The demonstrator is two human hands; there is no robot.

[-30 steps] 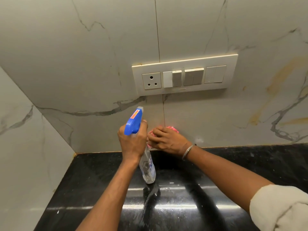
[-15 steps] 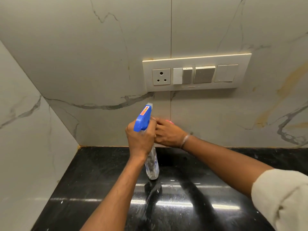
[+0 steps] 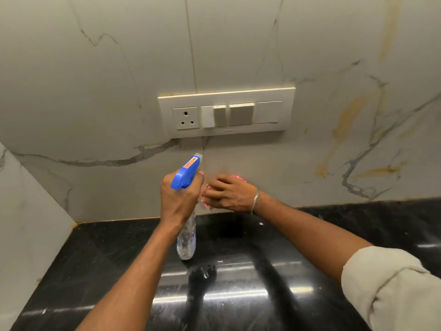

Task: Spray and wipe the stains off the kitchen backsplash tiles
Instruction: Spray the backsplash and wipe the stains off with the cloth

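My left hand (image 3: pixel 179 199) grips a clear spray bottle (image 3: pixel 186 240) by its neck, with the blue trigger head (image 3: pixel 185 174) pointed at the wall. Just right of it, my right hand (image 3: pixel 229 194) presses a pink cloth (image 3: pixel 238 179) flat against the marble backsplash tile (image 3: pixel 274 173), a little above the counter. Only the cloth's edges show around my fingers. Yellow-orange stains (image 3: pixel 343 125) streak the tile farther right.
A cream switch panel (image 3: pixel 226 113) with a socket and several switches sits on the wall just above my hands. A glossy black countertop (image 3: pixel 238 295) runs below. A side wall (image 3: pixel 26 223) closes the corner on the left.
My right hand with the cloth has slid slightly right and down on the tile. The left hand keeps the bottle in the same pose. The view has shifted a little.
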